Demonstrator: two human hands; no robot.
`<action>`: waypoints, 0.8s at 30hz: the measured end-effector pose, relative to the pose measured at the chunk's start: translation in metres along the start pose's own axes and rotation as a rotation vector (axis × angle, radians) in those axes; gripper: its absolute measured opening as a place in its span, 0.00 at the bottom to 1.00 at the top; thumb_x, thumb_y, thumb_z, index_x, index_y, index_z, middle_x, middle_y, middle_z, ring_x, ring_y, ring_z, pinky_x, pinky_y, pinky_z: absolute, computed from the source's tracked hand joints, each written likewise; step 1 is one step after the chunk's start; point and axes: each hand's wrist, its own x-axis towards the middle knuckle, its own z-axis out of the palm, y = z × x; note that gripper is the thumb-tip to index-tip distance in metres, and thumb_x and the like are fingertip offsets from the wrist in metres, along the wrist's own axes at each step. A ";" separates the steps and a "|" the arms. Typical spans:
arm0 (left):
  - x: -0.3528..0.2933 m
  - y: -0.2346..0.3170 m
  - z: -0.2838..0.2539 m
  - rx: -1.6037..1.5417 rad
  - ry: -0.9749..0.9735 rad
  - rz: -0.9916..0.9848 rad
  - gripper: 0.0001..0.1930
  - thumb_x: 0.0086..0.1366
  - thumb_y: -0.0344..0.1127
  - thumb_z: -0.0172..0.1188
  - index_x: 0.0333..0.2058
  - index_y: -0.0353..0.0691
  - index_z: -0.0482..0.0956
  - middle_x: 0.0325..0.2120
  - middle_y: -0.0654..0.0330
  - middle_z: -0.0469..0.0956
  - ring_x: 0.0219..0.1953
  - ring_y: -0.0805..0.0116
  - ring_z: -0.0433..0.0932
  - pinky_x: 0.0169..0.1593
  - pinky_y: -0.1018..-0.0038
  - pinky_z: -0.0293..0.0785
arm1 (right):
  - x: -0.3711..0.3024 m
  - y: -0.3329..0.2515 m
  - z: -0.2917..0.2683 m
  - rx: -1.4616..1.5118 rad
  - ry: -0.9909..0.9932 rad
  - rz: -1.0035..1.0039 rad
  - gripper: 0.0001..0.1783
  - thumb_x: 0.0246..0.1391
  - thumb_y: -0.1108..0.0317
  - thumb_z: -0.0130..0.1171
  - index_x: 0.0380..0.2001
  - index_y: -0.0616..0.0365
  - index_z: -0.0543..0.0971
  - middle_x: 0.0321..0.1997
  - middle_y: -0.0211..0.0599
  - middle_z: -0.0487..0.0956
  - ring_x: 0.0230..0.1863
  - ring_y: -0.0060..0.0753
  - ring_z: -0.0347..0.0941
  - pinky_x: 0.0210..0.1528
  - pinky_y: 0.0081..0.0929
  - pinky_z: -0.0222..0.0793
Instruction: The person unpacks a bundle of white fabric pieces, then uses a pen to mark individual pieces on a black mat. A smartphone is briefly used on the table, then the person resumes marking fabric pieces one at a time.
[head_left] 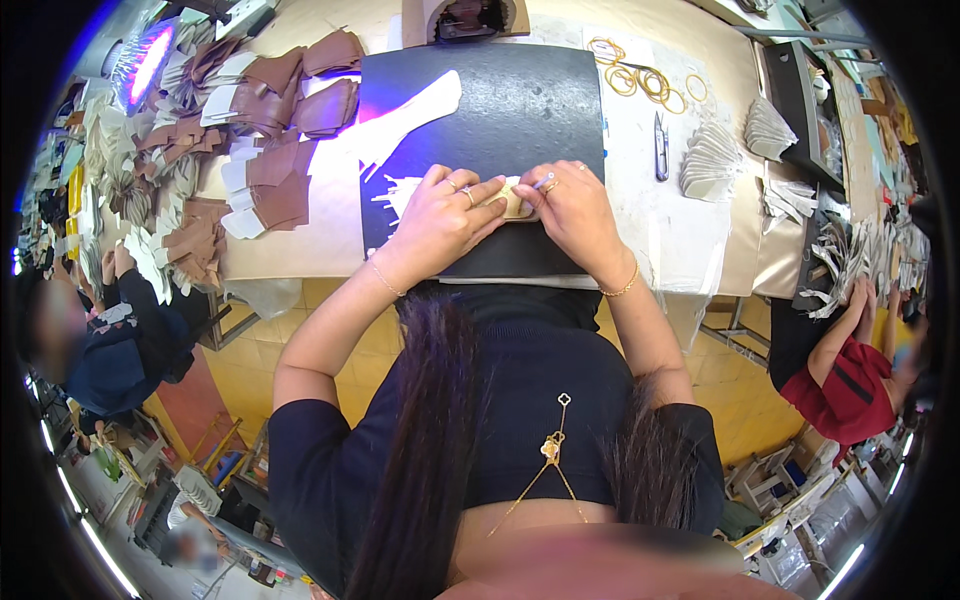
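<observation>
Both my hands meet over a black mat (530,110) on the work table. My left hand (450,215) lies across a small beige piece (515,200) that looks like leather or cloth, its fingers closed on the left end. My right hand (570,205) is pinched at the piece's right end. A slim, pale pen-like tool (545,181) pokes out between its thumb and fingers; its tip is hidden. White strips (398,195) stick out beside my left hand. Beyond it, a fanned white stack (415,115) reaches over the mat's left edge.
Brown and white cut pieces (275,185) lie in piles at left, near a lit lamp (150,65). To the right are thread snips (661,148), yellow rubber bands (650,85), fanned pale pieces (712,160) and a black tray (800,100). Other people sit at both sides.
</observation>
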 end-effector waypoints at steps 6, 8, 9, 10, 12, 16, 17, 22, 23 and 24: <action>0.000 0.001 0.001 0.009 0.007 -0.016 0.10 0.58 0.38 0.69 0.37 0.41 0.85 0.46 0.63 0.84 0.44 0.66 0.77 0.48 0.66 0.70 | 0.002 -0.003 0.002 -0.073 -0.016 -0.022 0.08 0.55 0.68 0.66 0.29 0.57 0.77 0.27 0.36 0.77 0.31 0.43 0.74 0.40 0.38 0.68; 0.002 -0.002 0.004 0.016 0.023 -0.015 0.11 0.58 0.39 0.69 0.37 0.41 0.85 0.46 0.63 0.84 0.44 0.65 0.77 0.48 0.66 0.70 | 0.000 -0.003 0.003 -0.063 0.004 -0.074 0.08 0.56 0.67 0.66 0.29 0.57 0.77 0.29 0.34 0.78 0.32 0.42 0.74 0.41 0.37 0.68; 0.002 -0.003 0.004 0.019 0.022 -0.020 0.11 0.58 0.39 0.69 0.38 0.42 0.86 0.46 0.62 0.84 0.44 0.65 0.77 0.48 0.66 0.70 | -0.003 -0.004 0.003 0.010 0.004 -0.088 0.07 0.57 0.67 0.65 0.30 0.58 0.78 0.29 0.34 0.79 0.32 0.42 0.75 0.42 0.37 0.68; 0.001 -0.004 0.005 0.021 0.022 -0.025 0.11 0.58 0.39 0.69 0.38 0.42 0.86 0.46 0.62 0.83 0.44 0.65 0.77 0.48 0.66 0.70 | -0.006 -0.006 0.003 0.083 -0.002 -0.089 0.07 0.57 0.67 0.65 0.30 0.58 0.78 0.30 0.34 0.79 0.33 0.41 0.75 0.43 0.36 0.68; 0.000 -0.004 0.006 -0.002 0.038 -0.027 0.11 0.58 0.39 0.69 0.38 0.42 0.86 0.47 0.62 0.83 0.44 0.64 0.77 0.48 0.66 0.70 | -0.011 -0.007 0.001 0.221 0.000 -0.064 0.07 0.62 0.67 0.61 0.33 0.59 0.80 0.32 0.37 0.80 0.34 0.41 0.75 0.45 0.33 0.69; -0.003 -0.002 0.009 -0.008 0.066 -0.053 0.11 0.58 0.39 0.70 0.39 0.43 0.86 0.47 0.61 0.83 0.45 0.62 0.77 0.47 0.65 0.71 | -0.020 -0.003 -0.004 0.411 0.225 0.259 0.09 0.65 0.67 0.59 0.33 0.61 0.80 0.31 0.41 0.80 0.35 0.41 0.76 0.42 0.33 0.70; -0.004 -0.001 0.010 -0.005 0.075 -0.052 0.11 0.58 0.38 0.70 0.39 0.43 0.85 0.47 0.61 0.83 0.45 0.61 0.77 0.47 0.64 0.71 | -0.021 -0.002 -0.004 0.441 0.265 0.262 0.09 0.66 0.67 0.58 0.34 0.62 0.80 0.32 0.41 0.80 0.35 0.40 0.76 0.42 0.32 0.70; -0.005 0.002 0.017 -0.057 0.147 -0.074 0.11 0.57 0.35 0.70 0.38 0.42 0.83 0.45 0.60 0.80 0.45 0.58 0.77 0.48 0.61 0.73 | -0.029 0.003 -0.002 0.568 0.356 0.298 0.10 0.69 0.68 0.54 0.37 0.63 0.80 0.35 0.38 0.80 0.37 0.34 0.77 0.42 0.28 0.71; -0.005 0.002 0.017 -0.068 0.151 -0.076 0.11 0.57 0.34 0.70 0.38 0.42 0.82 0.44 0.59 0.80 0.45 0.58 0.77 0.49 0.61 0.73 | -0.031 0.003 -0.002 0.573 0.364 0.293 0.10 0.69 0.68 0.54 0.38 0.63 0.80 0.35 0.38 0.80 0.38 0.33 0.77 0.42 0.28 0.72; -0.005 0.003 0.018 -0.079 0.154 -0.078 0.11 0.57 0.33 0.70 0.38 0.42 0.82 0.43 0.59 0.79 0.45 0.58 0.77 0.49 0.61 0.72 | -0.033 0.004 -0.001 0.585 0.372 0.293 0.10 0.70 0.68 0.54 0.39 0.63 0.80 0.36 0.38 0.79 0.38 0.33 0.77 0.43 0.27 0.72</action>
